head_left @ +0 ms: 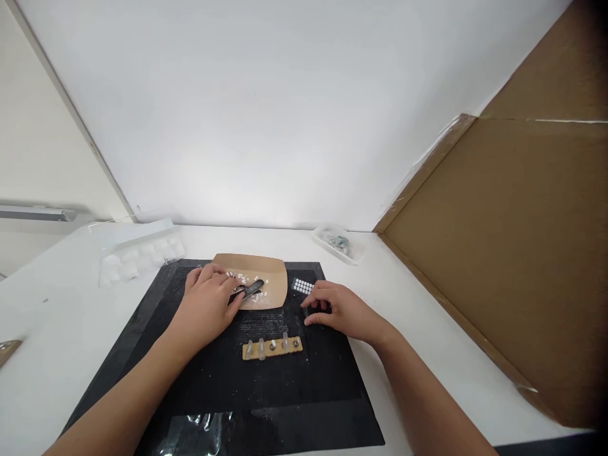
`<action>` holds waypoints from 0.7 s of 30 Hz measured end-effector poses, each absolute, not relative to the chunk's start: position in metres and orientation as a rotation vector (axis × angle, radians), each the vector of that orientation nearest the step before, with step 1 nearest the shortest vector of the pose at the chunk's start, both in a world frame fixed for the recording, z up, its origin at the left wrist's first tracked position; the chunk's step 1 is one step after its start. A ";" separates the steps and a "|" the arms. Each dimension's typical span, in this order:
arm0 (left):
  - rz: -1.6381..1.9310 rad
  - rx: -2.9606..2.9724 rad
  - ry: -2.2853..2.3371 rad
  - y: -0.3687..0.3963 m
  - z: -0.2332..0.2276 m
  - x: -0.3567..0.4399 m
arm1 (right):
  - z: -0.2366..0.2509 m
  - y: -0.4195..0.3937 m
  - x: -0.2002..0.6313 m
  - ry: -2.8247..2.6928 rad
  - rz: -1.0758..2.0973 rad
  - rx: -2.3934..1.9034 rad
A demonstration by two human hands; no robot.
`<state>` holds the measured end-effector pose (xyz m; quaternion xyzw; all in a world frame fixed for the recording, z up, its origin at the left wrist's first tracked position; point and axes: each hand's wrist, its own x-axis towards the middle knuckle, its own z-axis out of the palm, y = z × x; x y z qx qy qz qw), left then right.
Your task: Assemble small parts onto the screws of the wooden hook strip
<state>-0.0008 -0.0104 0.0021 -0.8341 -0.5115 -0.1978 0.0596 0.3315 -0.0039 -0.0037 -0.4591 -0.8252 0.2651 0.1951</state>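
left hand (208,303) grips slim black tweezers (249,290) over kraft-paper tray (273,271).

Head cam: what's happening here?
A person works at a black mat on a white table. The left hand holds a dark tool over a brown paper tray of small white pieces. The right hand rests on a small black part. A wooden strip with pegs lies between the hands.
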 end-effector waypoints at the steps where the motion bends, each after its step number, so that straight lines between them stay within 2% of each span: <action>1: -0.610 -2.532 -1.558 -0.010 0.002 -0.001 | -0.005 -0.004 0.331 -2.317 0.755 -1.281; 11: -0.638 -2.608 -1.691 -0.011 0.005 0.001 | -0.007 -0.002 0.328 -2.304 0.767 -1.284; 21: -0.665 -2.666 -1.781 -0.007 0.004 -0.004 | -0.006 -0.005 0.328 -2.331 0.553 -1.336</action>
